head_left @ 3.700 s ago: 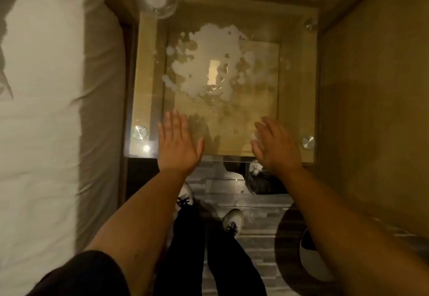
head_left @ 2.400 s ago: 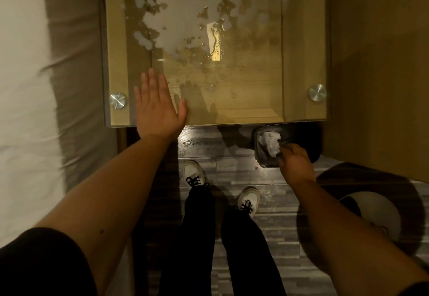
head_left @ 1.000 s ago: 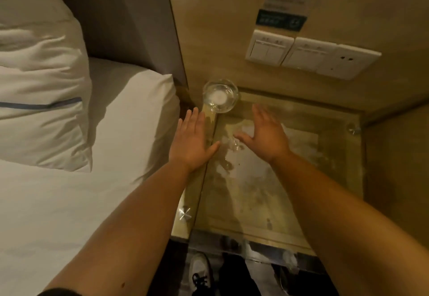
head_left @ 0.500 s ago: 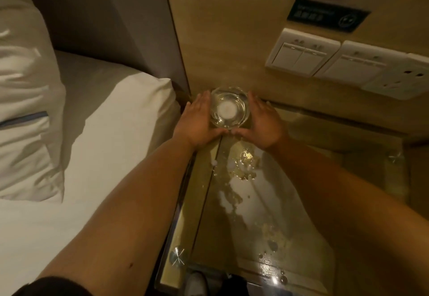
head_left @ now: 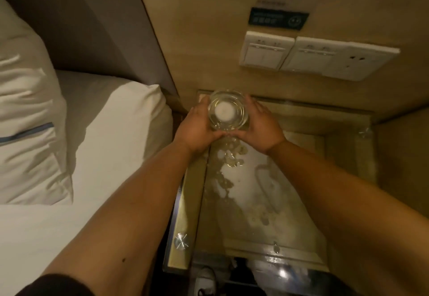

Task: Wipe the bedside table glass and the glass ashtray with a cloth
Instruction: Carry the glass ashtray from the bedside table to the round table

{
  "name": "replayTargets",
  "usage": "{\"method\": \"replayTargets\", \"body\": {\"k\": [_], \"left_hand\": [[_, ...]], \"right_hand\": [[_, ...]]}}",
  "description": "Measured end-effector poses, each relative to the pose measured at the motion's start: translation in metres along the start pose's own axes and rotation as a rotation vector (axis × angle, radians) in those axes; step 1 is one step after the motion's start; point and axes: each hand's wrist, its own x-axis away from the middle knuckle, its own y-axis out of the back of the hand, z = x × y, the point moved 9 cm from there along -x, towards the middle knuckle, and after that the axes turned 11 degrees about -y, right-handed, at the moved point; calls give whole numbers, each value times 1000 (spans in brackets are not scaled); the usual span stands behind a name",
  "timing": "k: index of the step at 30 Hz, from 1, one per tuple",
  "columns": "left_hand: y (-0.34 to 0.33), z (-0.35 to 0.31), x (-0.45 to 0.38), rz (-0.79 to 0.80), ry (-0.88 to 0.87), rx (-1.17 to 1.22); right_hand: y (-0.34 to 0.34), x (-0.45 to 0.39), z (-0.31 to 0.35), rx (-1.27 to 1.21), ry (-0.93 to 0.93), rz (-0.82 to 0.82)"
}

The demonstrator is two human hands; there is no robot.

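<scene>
Wet glass tabletop (head_left: 246, 193); ashtray (head_left: 227, 112) cupped between left hand (head_left: 195, 125) and right hand (head_left: 262, 125).

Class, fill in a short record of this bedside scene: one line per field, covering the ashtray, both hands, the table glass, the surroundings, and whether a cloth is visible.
ashtray: round clear glass ashtray, at the far left corner of the table, near the wall
left hand: cups the ashtray's left side
right hand: cups its right side
table glass: wet, with droplets and whitish smears
surroundings: bed on the left, wall switches above
cloth: none visible
</scene>
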Motion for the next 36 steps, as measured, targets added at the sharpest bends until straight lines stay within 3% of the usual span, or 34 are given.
{"method": "replayTargets", "body": {"k": [17,25,36], "left_hand": [[-123,-255,130,391,-461,-38],[-209,-339,225,562,-605,7],[-310,-446,397,665,-867,-140]], "right_hand": [[109,305,-131,-298,-483,-326],[100,453,-204,-317,-682,-400],[91,686,-263,-300,-815,-593]]}}
